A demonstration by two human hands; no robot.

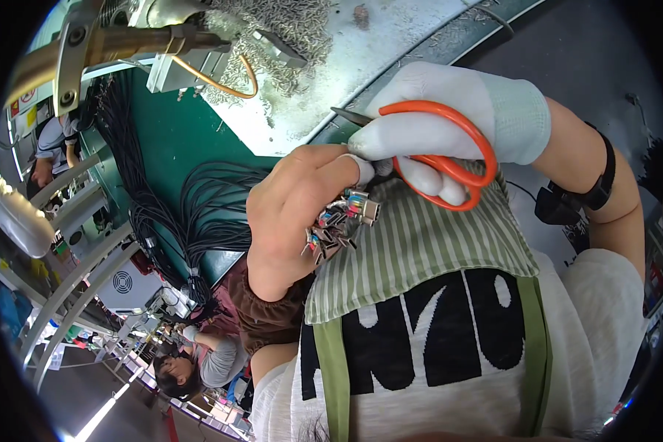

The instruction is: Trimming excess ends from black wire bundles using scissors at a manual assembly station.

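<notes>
Head view: the largest thing I have is the green bench [173, 121], running along the upper left. Lying over it is a white sheet [324, 96], heaped with grey scraps [298, 33] toward its top edge. The wearer's pale shirt [589, 295] fills the lower right, with a green-and-white striped apron [427, 236] in front, below the hands. At upper left I note a machine with a brass-coloured pipe [125, 46] reaching toward the scraps.

Black cables [217, 199] run across the bench in a thick bundle and pass into the left hand [287, 202]. That hand is bare across the back, its fingers curled closed around the cable ends; a brown cuff [276, 298] sits at the wrist.

The right hand [449, 118], in a white glove, is just beside it, close to the left fingertips. It is closed around a pair of scissors [457, 171], fingers through the orange handles. The dark tip [350, 116] points left, above the left hand; I cannot tell whether the blades are apart.

Smallest: metal plugs [339, 221] with short coloured wires, clustered below the left fingers, over the edge of the apron.
</notes>
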